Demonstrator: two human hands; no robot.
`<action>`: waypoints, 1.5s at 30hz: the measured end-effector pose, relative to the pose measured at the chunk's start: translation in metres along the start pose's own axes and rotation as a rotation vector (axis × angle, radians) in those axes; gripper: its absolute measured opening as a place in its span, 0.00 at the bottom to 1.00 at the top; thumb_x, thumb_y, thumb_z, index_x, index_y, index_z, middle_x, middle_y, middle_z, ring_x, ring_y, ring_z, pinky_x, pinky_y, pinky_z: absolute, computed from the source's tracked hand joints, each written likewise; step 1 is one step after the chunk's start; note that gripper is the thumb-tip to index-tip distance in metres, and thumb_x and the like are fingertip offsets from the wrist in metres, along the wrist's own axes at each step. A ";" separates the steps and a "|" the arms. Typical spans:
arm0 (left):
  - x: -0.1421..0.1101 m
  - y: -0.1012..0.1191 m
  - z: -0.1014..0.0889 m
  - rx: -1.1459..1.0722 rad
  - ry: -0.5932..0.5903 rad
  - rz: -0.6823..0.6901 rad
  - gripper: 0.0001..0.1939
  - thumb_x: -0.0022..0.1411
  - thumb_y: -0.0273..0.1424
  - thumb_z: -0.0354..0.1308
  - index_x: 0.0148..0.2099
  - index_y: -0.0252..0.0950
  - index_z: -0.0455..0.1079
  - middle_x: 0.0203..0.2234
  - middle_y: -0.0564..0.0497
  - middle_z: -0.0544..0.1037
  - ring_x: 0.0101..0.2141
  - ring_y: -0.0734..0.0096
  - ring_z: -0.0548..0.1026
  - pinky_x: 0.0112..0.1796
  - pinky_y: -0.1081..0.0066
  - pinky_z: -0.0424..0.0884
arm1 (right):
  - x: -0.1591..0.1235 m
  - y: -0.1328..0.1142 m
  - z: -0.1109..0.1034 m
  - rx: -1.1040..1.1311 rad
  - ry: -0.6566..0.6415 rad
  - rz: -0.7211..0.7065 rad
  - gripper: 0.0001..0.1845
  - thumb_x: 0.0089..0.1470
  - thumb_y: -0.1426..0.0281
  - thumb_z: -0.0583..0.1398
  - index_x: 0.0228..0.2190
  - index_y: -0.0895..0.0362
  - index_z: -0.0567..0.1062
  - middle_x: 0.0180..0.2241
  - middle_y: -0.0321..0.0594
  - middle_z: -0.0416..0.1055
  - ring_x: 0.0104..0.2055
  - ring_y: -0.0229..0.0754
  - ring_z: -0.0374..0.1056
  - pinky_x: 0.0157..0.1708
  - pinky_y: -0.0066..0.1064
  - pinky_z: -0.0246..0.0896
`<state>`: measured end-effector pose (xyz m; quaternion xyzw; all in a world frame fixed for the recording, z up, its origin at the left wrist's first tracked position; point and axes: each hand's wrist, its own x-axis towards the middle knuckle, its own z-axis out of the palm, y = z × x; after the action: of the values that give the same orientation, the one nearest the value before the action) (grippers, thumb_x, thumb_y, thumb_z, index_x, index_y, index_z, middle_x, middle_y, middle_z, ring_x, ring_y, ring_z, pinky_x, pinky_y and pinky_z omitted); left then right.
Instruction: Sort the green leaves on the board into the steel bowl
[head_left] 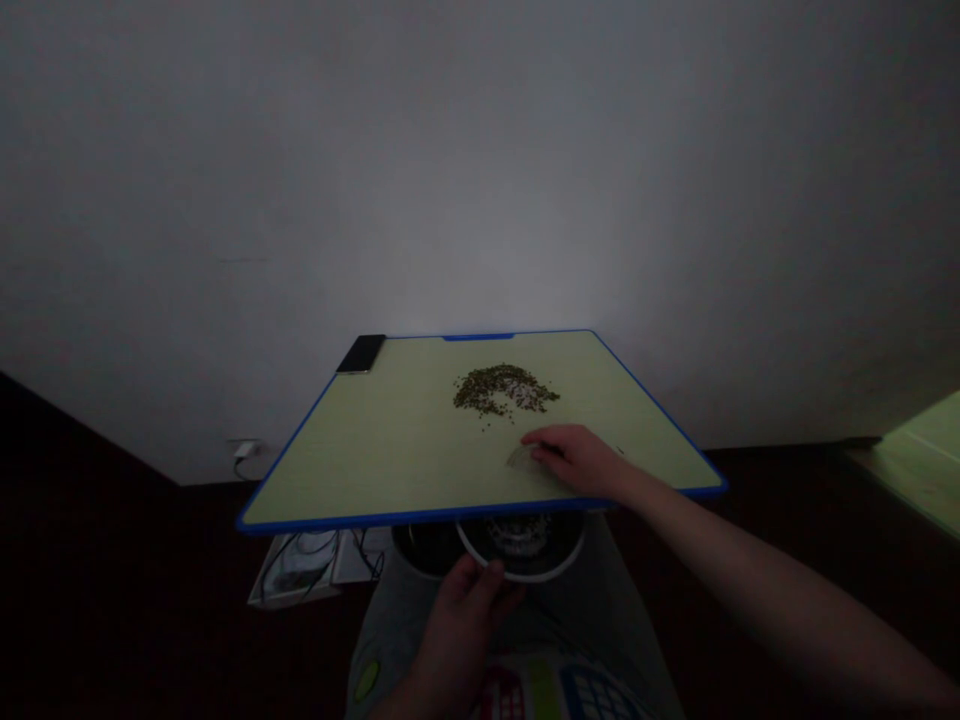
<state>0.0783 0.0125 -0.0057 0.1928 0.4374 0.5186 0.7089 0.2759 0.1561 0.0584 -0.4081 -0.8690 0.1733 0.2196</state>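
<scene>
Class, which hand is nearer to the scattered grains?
Right. The right hand is over the table, just short of the grains; the left hand is farther, below the table's near edge, holding the white-rimmed bowl.

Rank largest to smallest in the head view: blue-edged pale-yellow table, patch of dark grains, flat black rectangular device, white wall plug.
1. Blue-edged pale-yellow table
2. Patch of dark grains
3. Flat black rectangular device
4. White wall plug

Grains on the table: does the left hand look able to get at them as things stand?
Probably not: the left hand appears to hold the rim of the white-rimmed bowl, below the table, whose near edge lies between that hand and the grains.
</scene>
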 end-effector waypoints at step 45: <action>0.004 -0.006 -0.005 -0.024 -0.014 0.004 0.12 0.51 0.35 0.68 0.39 0.36 0.78 0.37 0.46 0.83 0.42 0.62 0.79 0.48 0.61 0.73 | 0.030 0.032 -0.012 -0.334 0.104 0.142 0.18 0.61 0.69 0.53 0.49 0.56 0.75 0.48 0.45 0.75 0.50 0.46 0.70 0.50 0.34 0.61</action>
<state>0.0780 0.0126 -0.0148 0.1890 0.4258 0.5238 0.7132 0.2858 0.2005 0.0601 -0.5075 -0.8423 0.0203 0.1805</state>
